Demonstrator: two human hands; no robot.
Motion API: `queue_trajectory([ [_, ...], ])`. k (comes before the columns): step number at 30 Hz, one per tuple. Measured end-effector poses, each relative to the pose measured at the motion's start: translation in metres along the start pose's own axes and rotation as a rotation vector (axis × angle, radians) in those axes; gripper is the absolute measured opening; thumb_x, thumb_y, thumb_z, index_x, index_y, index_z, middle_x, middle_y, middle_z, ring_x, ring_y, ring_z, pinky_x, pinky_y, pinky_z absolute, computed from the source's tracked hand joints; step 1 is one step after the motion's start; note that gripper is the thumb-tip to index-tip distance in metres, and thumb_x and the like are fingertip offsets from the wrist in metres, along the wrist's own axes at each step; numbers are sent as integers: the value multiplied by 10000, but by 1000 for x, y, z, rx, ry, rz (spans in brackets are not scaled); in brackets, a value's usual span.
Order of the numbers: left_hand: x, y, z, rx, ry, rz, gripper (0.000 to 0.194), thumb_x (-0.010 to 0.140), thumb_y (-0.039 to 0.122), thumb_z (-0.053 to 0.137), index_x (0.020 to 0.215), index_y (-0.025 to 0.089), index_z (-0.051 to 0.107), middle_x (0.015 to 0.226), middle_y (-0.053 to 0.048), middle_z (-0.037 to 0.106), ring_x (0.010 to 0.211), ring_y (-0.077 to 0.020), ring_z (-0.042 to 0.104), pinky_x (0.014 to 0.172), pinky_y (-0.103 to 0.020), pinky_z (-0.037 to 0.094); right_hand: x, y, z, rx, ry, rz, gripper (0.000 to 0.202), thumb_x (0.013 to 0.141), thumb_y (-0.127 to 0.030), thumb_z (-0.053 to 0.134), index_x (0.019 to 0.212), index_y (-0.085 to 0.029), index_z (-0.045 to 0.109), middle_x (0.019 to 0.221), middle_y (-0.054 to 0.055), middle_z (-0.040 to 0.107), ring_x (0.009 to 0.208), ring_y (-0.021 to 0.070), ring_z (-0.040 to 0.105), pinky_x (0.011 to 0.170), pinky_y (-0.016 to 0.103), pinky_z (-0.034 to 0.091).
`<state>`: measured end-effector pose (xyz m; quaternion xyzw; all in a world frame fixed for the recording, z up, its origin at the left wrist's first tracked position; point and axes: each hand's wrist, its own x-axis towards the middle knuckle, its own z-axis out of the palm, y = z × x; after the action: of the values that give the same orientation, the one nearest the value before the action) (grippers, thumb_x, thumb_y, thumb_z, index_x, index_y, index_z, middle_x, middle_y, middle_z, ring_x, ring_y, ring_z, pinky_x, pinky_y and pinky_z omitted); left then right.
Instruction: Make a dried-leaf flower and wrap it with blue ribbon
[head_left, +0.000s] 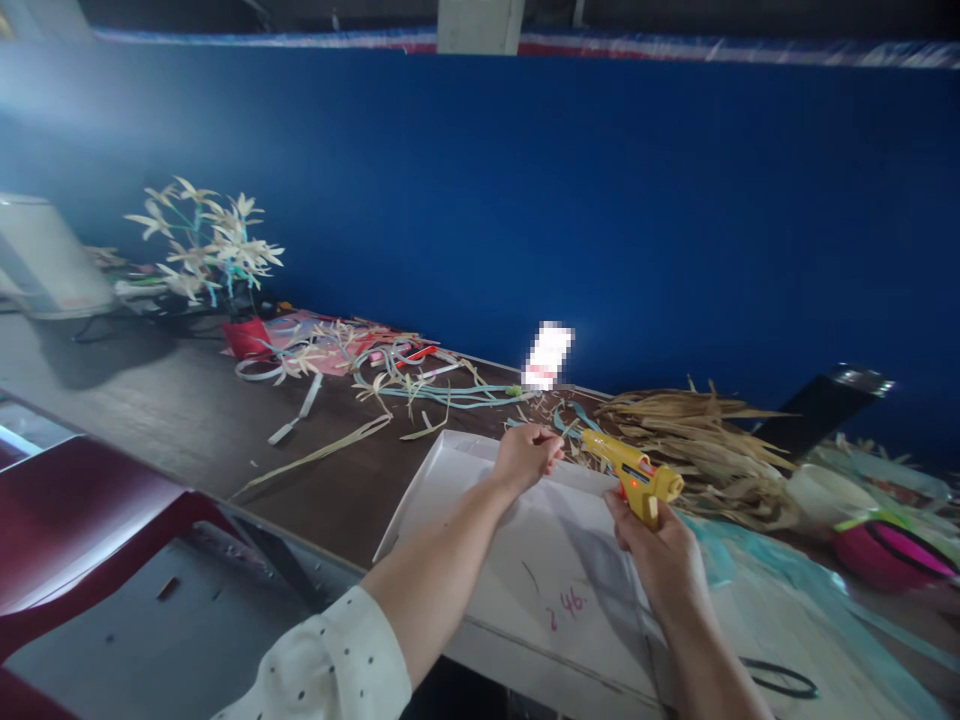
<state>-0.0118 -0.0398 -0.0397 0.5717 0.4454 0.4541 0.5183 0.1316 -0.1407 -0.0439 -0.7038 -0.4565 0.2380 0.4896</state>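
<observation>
At the far left a white canister (52, 255) stands on the brown table (172, 400), its inside hidden from me. A dark red chair (82, 530) is drawn up on the near side. Next along, a small red pot (249, 340) holds a spray of pale flowers (225, 235) on thin stems. Pale strips and blue cords (450, 395) lie tangled beside it.

The left hand (529, 455) comes in over a shallow white box (510, 600) with pink figures written on it. Its thumb and fingertips are pinched together on a thin green strip (568, 430) — just beside the nozzle of a yellow glue gun (637, 468). The right hand (660, 555) has its fingers wrapped around that gun's handle, above the right part of the box; a small orange light glows on the gun.

Behind the gun lies a heap of dry brown leaves (690, 440). Further right a whitish bowl (829, 492) sits near a pink pouch (885, 550) trimmed in black — I can't tell what either contains.
</observation>
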Motion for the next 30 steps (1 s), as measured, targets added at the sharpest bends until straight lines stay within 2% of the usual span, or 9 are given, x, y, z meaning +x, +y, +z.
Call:
queue_trajectory([
  [30, -2, 0, 0, 58, -17, 19, 148, 753, 252, 534, 708, 135, 612, 665, -9, 640, 445, -51, 499, 460, -169, 409, 4, 7, -1, 56, 38, -36, 422, 676, -561, 611, 777, -152, 604, 456, -40, 443, 420, 109, 369, 413, 232, 301],
])
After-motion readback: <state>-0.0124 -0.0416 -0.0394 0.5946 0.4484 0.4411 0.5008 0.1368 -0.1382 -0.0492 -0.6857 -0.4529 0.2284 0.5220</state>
